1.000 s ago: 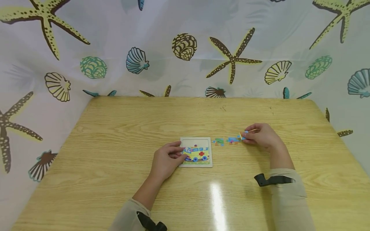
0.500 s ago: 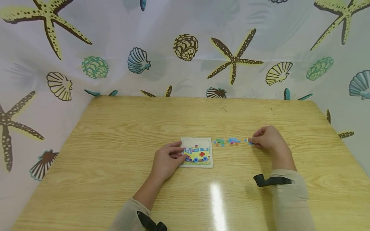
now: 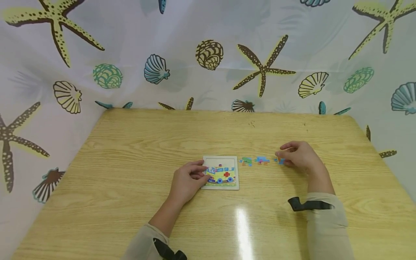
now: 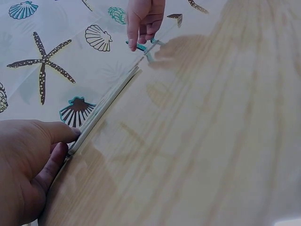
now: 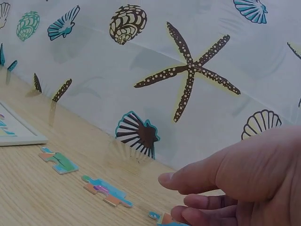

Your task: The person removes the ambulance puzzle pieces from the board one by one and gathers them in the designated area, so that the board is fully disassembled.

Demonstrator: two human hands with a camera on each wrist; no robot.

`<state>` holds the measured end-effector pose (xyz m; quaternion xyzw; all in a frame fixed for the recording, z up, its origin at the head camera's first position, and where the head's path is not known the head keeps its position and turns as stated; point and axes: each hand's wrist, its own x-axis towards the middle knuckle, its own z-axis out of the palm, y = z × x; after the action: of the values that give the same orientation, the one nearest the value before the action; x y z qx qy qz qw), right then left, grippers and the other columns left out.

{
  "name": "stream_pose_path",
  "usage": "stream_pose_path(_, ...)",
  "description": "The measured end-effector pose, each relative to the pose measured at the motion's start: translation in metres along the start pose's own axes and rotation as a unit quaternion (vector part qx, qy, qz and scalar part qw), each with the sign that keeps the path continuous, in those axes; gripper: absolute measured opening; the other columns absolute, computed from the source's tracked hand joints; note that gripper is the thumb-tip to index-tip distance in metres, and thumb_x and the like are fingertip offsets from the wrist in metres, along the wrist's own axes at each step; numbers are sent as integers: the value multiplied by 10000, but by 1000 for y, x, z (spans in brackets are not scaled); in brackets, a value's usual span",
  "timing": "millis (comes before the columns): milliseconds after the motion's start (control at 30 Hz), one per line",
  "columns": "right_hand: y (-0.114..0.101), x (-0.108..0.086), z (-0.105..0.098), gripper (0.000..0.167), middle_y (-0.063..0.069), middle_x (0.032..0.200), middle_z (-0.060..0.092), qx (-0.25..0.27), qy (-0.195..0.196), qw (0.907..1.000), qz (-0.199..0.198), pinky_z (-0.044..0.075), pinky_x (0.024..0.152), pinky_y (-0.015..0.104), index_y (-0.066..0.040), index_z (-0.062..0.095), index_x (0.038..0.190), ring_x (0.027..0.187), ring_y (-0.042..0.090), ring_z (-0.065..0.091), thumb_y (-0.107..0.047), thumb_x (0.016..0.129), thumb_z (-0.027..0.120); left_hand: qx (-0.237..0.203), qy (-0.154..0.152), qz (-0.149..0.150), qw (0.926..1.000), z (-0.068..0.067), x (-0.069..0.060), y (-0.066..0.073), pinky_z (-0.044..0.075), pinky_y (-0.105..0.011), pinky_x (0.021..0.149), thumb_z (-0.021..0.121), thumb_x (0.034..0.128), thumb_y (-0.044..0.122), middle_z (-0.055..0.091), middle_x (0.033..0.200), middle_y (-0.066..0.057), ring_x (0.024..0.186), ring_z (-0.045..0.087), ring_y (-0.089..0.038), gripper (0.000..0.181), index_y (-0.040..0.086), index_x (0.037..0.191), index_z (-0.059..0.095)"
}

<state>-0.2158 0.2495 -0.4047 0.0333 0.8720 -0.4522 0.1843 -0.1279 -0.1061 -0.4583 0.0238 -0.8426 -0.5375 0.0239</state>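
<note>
A square jigsaw puzzle tray [image 3: 237,173] with a pale rim lies on the table, its lower part filled by a yellow ambulance picture and its upper strip bare. My left hand [image 3: 188,181] holds the tray's left edge, thumb over the rim in the left wrist view. To the right lie three loose puzzle pieces in a row: a green one [image 3: 247,161], a blue one with purple [image 3: 261,160], and a blue and orange one [image 3: 278,160]. My right hand [image 3: 300,155] is over this last piece; in the right wrist view the thumb stands apart from the fingers, which hover beside it.
The wooden table [image 3: 146,137] reaches back to a hanging cloth [image 3: 182,25] printed with shells and starfish. A bright light reflection [image 3: 243,231] falls on the tabletop near the front. Black straps [image 3: 310,205] sit round both sleeves.
My right hand has set the blue and orange piece down on the table at the row's right end, and its thumb has since lifted from it. The left hand stays at the tray.
</note>
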Motion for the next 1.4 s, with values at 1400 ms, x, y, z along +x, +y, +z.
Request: stream_pose_path(1400, -39, 2, 46, 467, 262, 1203, 630, 821, -797, 9891, -932, 612, 841, 395, 17, 566, 1354, 865, 247, 716, -222, 967, 672, -14, -10, 15, 10000, 0, 0, 1, 580, -184, 736, 820, 820, 92, 650, 1332, -45, 830, 680, -121, 222, 43, 1031, 776)
